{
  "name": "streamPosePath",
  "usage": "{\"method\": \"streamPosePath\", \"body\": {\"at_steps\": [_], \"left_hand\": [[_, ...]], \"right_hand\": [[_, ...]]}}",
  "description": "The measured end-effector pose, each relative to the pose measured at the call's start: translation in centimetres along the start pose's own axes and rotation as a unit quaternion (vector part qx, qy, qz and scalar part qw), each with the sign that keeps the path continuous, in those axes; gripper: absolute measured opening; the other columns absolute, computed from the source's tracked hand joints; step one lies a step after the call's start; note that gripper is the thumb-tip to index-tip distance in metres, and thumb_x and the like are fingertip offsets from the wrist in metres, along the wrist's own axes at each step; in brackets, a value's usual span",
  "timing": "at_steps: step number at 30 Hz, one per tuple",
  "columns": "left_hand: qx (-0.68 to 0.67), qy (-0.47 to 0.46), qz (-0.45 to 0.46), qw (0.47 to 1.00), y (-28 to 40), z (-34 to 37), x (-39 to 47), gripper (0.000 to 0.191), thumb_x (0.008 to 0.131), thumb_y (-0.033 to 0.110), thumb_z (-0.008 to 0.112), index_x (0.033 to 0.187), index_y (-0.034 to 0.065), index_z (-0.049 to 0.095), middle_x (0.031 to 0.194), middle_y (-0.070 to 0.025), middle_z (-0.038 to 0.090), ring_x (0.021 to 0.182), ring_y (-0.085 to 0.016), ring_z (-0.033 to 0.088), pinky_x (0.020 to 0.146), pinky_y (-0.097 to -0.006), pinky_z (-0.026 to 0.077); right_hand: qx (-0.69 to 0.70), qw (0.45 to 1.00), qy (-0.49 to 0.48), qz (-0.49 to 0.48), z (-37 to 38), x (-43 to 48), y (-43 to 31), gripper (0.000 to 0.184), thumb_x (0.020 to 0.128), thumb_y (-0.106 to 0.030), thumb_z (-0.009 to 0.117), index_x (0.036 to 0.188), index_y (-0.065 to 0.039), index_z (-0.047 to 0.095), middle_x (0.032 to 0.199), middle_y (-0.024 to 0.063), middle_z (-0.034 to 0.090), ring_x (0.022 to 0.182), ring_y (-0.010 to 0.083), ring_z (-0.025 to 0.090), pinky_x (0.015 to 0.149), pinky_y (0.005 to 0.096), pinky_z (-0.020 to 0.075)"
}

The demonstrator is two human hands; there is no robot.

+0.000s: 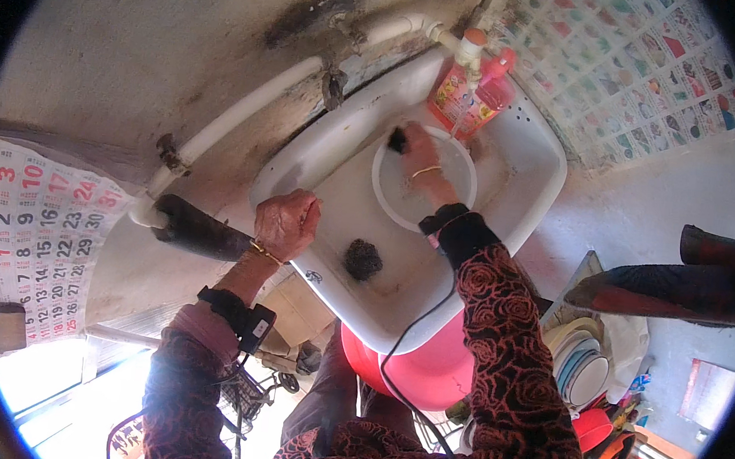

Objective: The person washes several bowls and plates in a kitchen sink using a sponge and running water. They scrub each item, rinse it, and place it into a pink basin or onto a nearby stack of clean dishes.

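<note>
My right hand (420, 153) is inside a round white bowl (378, 195) in the white sink (327, 210). Its fingers are closed around a small black clump (398, 139), blurred and too hidden to name exactly. A thin stream of water (460, 117) falls from the tap (471, 59) at the bowl's far edge. Cloudy water seems to fill the bowl. My left hand (287, 223) is curled like a fist above the sink's left rim, with nothing visible in it. On the sink's bottom, nearer to me, lies a dark scouring pad (363, 259).
A bottle of pink-red liquid soap (475, 99) stands in the sink's far corner. A white pipe (247, 107) runs along the wall. Below the sink is a red plastic basin (423, 379). Stacked bowls (587, 379) sit at the right. A black cable (408, 326) hangs by my right arm.
</note>
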State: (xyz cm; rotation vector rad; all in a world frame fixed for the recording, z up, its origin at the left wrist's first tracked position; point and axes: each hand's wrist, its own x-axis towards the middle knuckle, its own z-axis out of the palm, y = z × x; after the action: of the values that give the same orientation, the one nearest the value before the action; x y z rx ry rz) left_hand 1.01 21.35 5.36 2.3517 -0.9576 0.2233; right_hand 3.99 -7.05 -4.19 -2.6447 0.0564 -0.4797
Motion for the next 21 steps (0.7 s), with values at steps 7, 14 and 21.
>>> {"method": "streamPosePath", "body": {"at_steps": [7, 14, 21], "left_hand": [[-0.023, -0.012, -0.016, 1.0, 0.2, 0.2, 0.1, 0.009, 0.081, 0.012, 0.063, 0.076, 0.0078, 0.057, 0.068, -0.0099, 0.06, 0.06, -0.03, 0.061, 0.055, -0.0397, 0.048], [-0.012, -0.016, -0.023, 1.0, 0.1, -0.1, 0.0, 0.011, 0.08, 0.012, 0.064, 0.074, 0.0069, 0.056, 0.069, -0.0097, 0.06, 0.063, -0.031, 0.062, 0.056, -0.0407, 0.049], [-0.018, 0.009, 0.0, 1.0, 0.0, 0.1, 0.1, 0.009, 0.08, 0.011, 0.064, 0.075, 0.0079, 0.057, 0.064, -0.0092, 0.059, 0.056, -0.029, 0.061, 0.052, -0.0388, 0.047]], "right_hand": [[0.024, 0.967, -0.186, -0.169, -2.9, -2.4, -3.0, 0.045, 0.069, 0.005, 0.056, 0.113, -0.003, 0.058, 0.136, 0.013, 0.047, 0.133, 0.0291, 0.039, 0.099, 0.038, 0.0452], [-0.2, 0.955, -0.068, -0.209, -5.6, 1.9, 3.2, 0.03, 0.072, -0.004, 0.059, 0.102, -0.003, 0.061, 0.111, 0.012, 0.059, 0.114, 0.0305, 0.052, 0.096, 0.0367, 0.0448], [-0.404, 0.873, -0.271, 0.02, -9.5, -3.6, 6.6, 0.014, 0.081, -0.009, 0.059, 0.09, -0.007, 0.07, 0.1, 0.0096, 0.067, 0.103, 0.0276, 0.062, 0.081, 0.0399, 0.052]]}}
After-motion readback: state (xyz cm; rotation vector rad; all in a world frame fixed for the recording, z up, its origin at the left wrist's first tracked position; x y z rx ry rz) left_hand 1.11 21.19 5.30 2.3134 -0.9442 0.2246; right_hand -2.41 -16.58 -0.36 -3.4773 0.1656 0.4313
